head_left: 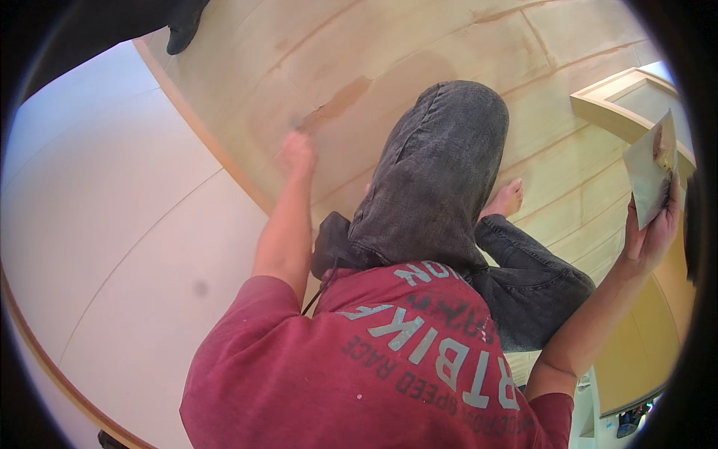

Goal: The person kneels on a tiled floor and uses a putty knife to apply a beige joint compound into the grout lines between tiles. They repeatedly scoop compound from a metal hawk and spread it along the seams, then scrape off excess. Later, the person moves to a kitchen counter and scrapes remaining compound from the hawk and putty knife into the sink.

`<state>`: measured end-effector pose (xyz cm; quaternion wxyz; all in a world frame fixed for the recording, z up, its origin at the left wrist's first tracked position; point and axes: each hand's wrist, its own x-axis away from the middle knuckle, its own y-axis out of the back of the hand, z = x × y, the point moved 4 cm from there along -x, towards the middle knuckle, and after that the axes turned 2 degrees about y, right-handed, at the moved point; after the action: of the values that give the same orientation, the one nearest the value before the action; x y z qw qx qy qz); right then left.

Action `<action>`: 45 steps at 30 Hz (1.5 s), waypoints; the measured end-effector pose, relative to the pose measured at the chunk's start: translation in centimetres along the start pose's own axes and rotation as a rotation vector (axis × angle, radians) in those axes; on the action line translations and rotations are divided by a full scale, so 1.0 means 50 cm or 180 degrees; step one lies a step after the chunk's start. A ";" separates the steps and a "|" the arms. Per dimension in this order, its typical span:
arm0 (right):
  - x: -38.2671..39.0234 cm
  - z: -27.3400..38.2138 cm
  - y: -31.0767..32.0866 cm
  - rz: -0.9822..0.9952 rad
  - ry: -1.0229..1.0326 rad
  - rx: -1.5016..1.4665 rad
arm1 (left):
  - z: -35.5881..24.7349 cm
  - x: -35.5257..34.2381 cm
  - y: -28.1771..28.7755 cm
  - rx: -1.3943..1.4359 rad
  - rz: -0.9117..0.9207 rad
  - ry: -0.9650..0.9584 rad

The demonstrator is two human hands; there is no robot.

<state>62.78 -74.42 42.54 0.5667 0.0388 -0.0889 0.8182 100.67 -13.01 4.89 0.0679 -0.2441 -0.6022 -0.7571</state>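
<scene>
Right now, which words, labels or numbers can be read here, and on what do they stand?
Maroon shirt, front: large pale lettering, readable but not copied here; smaller dark lettering, partly lost in folds.
Pale flat piece in the right hand: no text that I can make out.
Small things, lower right edge: too small to read.

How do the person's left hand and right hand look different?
The left hand is blurry, while the right hand looks clearer. The right hand grips a pale flat sheet with brown smears; I can't tell whether the left hand holds anything. The left hand is near a brown patch on the floor, while the right hand is farther out to the side. Both are bare.
</scene>
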 end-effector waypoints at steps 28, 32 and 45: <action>-0.033 -0.051 -0.044 0.0045 -0.0249 0.0029 | 0.092 0.135 0.066 0.1444 -0.0743 -0.0805; -0.059 -0.067 -0.078 0.0162 -0.0337 0.0277 | 0.206 0.139 -0.012 0.0922 -0.1024 -0.0443; -0.030 -0.064 -0.143 -0.0252 -0.0424 0.0318 | 0.116 0.158 0.014 0.0592 -0.1643 -0.0879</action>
<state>70.10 -72.76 39.89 0.5888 0.1248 -0.0839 0.7942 95.72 -6.21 9.96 -0.1871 -0.1764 -0.7145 -0.6507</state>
